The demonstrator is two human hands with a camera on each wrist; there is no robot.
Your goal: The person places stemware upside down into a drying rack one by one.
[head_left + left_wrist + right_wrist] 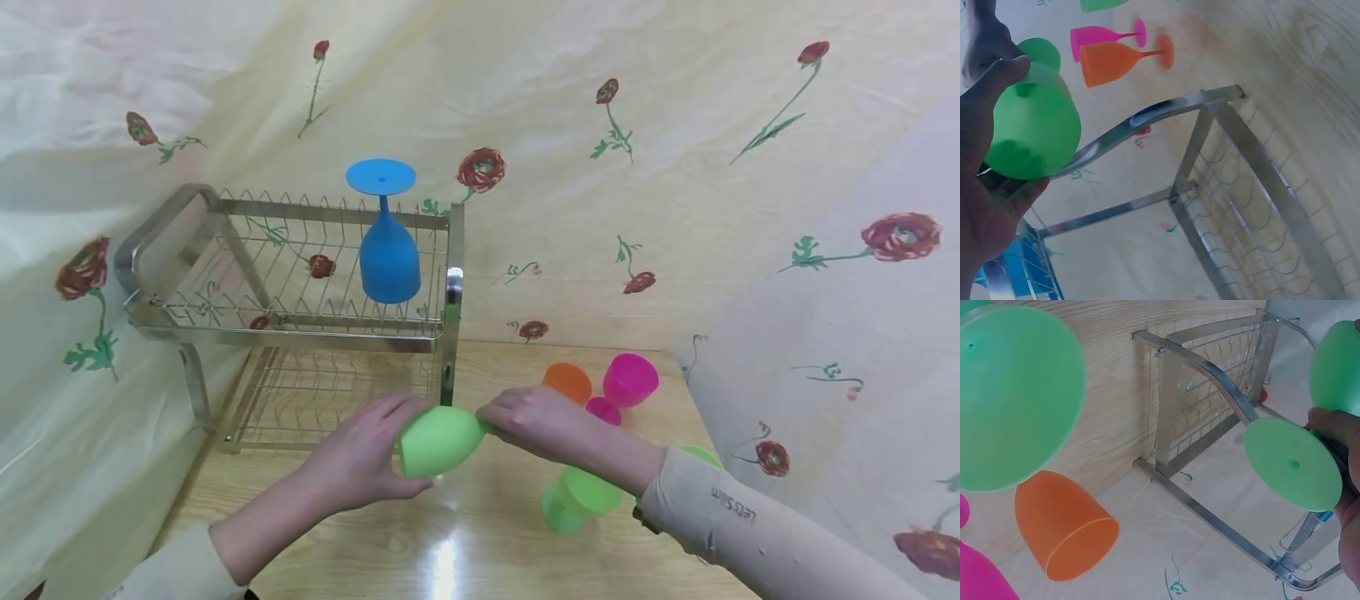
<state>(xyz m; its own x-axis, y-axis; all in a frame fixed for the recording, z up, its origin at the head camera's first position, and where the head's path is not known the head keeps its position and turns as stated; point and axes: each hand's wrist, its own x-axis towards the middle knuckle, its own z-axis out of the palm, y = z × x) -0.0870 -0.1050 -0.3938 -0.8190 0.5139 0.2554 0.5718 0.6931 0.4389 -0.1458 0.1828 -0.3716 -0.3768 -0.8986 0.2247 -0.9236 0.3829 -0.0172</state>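
Note:
A light green plastic goblet [442,440] is held lying on its side above the table, in front of the dish rack. My left hand [367,458] grips its bowl near the rim, thumb below and fingers above. The right hand [536,421] pinches the goblet at its stem; the head view hides the foot behind the fingers. In the right wrist view the round green foot [1293,464] shows beside that hand. A blue goblet [389,258] stands upside down on the upper tier of the metal dish rack [300,337], towards its right end.
On the wooden table [487,550] to the right are an orange goblet [567,383], a pink goblet [631,380] and a green goblet [592,492]. Another green piece [701,455] shows partly behind the right sleeve. Flowered cloth [555,217] hangs behind and at the sides.

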